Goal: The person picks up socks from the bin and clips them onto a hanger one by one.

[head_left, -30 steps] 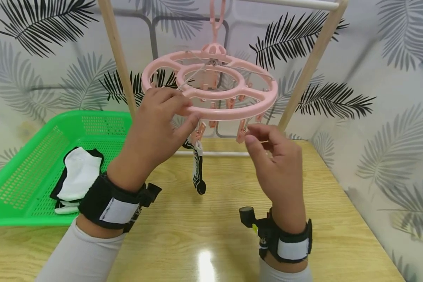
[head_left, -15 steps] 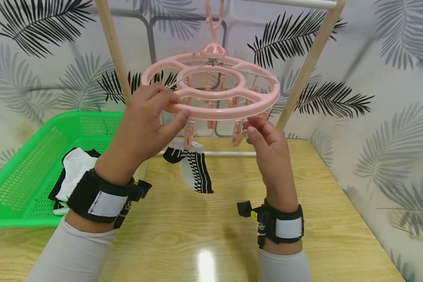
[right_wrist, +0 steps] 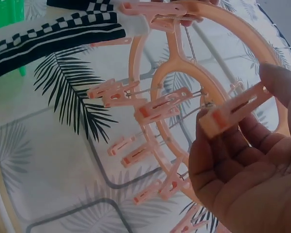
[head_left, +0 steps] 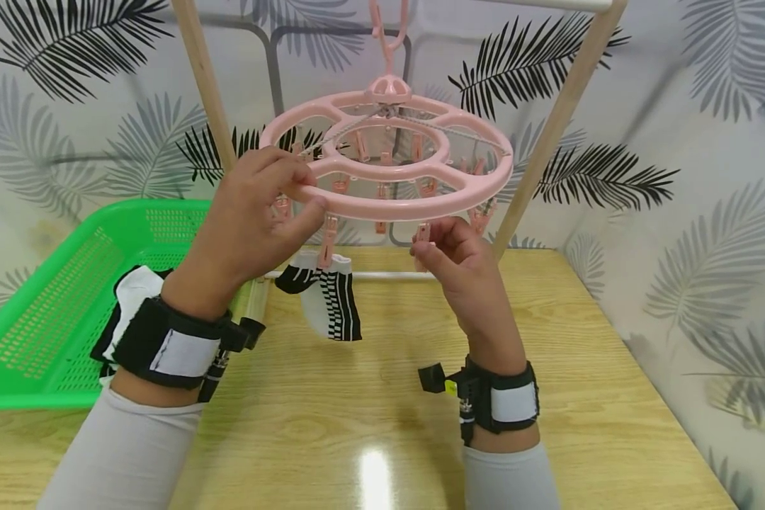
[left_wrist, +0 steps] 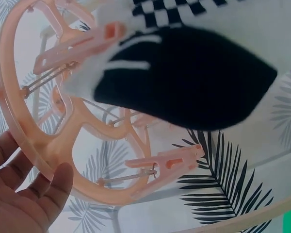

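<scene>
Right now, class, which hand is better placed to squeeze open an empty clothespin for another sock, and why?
Probably the right hand: it pinches an empty pink clothespin, while the left hand grips the rim of the pink round hanger, near the clipped black-and-white sock.

- Reaching from the near left, a person's left arm [head_left: 124, 450] slants far and right.
- The left grip [head_left: 248, 216] holds with curled fingers, its thumb angled right.
- The right arm [head_left: 511, 474] extends far, its wrist [head_left: 500, 354] leaning left.
- The right grip [head_left: 468, 265] pinches between thumb and fingers.
</scene>
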The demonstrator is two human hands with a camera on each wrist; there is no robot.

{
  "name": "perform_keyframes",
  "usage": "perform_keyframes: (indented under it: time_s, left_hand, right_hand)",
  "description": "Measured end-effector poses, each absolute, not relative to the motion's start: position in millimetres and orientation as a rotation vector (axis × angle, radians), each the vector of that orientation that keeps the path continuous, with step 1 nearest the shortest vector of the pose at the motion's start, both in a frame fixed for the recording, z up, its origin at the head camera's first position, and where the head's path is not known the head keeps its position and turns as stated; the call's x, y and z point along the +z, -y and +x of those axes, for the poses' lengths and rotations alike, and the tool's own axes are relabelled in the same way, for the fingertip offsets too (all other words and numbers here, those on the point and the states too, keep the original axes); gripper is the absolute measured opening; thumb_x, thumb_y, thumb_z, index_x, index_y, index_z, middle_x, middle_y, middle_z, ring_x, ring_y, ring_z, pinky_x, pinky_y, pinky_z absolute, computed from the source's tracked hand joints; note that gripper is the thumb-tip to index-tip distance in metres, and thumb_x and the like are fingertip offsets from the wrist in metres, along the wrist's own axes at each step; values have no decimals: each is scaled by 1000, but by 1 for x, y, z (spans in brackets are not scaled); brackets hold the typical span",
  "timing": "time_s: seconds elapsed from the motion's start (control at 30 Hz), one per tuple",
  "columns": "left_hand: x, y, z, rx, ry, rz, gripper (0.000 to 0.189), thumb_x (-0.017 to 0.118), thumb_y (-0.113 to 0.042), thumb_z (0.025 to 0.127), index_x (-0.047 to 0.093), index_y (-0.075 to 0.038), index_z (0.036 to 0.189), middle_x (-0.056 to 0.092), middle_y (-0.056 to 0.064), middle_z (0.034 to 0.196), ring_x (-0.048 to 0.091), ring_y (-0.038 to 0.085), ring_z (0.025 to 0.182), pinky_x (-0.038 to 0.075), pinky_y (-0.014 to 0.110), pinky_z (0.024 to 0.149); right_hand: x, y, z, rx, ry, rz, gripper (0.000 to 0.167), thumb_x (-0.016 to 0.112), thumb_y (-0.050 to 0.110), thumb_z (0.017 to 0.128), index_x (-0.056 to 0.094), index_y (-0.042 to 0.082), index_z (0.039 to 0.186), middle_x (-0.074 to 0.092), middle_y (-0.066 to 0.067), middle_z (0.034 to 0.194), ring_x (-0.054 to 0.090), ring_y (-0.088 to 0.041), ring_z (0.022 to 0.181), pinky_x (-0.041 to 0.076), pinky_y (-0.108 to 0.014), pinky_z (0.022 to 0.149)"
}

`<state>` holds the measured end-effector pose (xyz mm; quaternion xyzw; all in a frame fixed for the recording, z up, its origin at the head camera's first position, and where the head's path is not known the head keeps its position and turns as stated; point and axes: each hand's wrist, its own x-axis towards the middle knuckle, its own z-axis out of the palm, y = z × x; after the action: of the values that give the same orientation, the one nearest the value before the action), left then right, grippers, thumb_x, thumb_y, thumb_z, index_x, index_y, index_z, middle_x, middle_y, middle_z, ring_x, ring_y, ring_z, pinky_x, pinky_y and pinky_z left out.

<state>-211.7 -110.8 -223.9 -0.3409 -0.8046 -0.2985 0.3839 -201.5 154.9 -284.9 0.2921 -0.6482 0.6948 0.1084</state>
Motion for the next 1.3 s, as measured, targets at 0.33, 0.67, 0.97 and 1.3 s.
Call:
perform_keyframes:
  time_s: [0.33,0.67,0.97,1.3]
  left_hand:
    - [-226,114,-212,-794,2058,-834,18,65,-11,86,69,5,94,67,15,110,57,31,107,44,45,88]
    - [-230,117,-211,-821,2005,-786,27,66,-11,90,70,6,111,63,16,127,57,28,116,53,42,80]
    - [-237,117,-209,-827,1915,-804,21,65,-8,91,71,5,106,63,20,123,51,32,128,45,43,100]
    - [-240,121,-206,-844,1874,-741,27,62,-12,93,69,5,112,61,19,127,54,31,123,45,42,100]
  right_hand:
    - [-284,-145,-196,2004,1914,920,8,60,3,98,53,0,98,57,-20,85,58,-19,62,51,-26,58]
    - [-282,-136,-193,2020,1864,913,27,62,24,96,53,0,90,59,-14,79,58,-15,56,50,-25,54]
    - [-281,-134,-191,2005,1893,936,45,66,44,89,53,0,90,62,-12,78,61,-15,57,55,-27,59]
    - [-280,-135,-187,1995,1918,921,44,66,41,90,54,-1,90,62,-14,80,63,-17,58,56,-29,60]
